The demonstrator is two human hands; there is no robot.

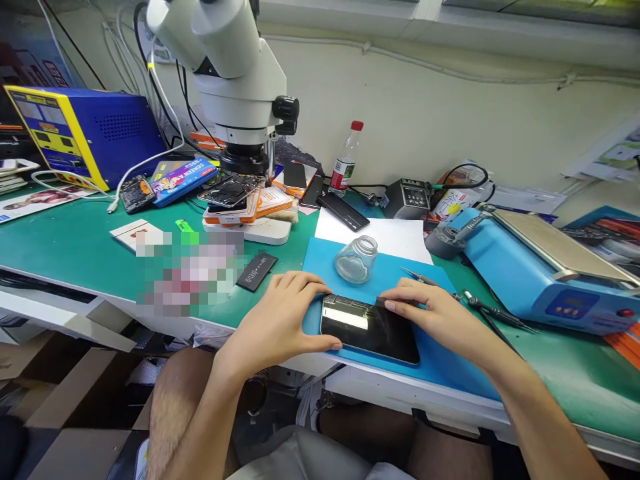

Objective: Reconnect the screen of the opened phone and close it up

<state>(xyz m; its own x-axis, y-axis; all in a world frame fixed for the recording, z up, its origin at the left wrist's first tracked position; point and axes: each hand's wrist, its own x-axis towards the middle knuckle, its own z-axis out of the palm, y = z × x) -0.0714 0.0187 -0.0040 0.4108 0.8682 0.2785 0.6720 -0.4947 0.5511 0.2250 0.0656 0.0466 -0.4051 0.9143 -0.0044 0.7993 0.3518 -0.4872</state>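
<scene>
A smartphone (373,327) with a glossy black face lies on the blue mat (440,363), reflecting bright light near its left end. My left hand (285,317) steadies that end, thumb on the near edge and fingers at the far edge. Above the phone's far edge, my right hand (425,307) pinches a small dark block (382,302) against the glass; its exact kind is unclear. Just behind the phone, a clear glass jar (356,260) sits tilted on the mat. To the left of my left hand lies a flat black battery (257,271).
A microscope (240,87) towers over stacked phone parts at back left. Tweezers (420,275) and a pen-like tool (500,313) lie right of my right hand, beside a blue heating machine (540,273). A red-capped bottle (345,163) stands near the wall.
</scene>
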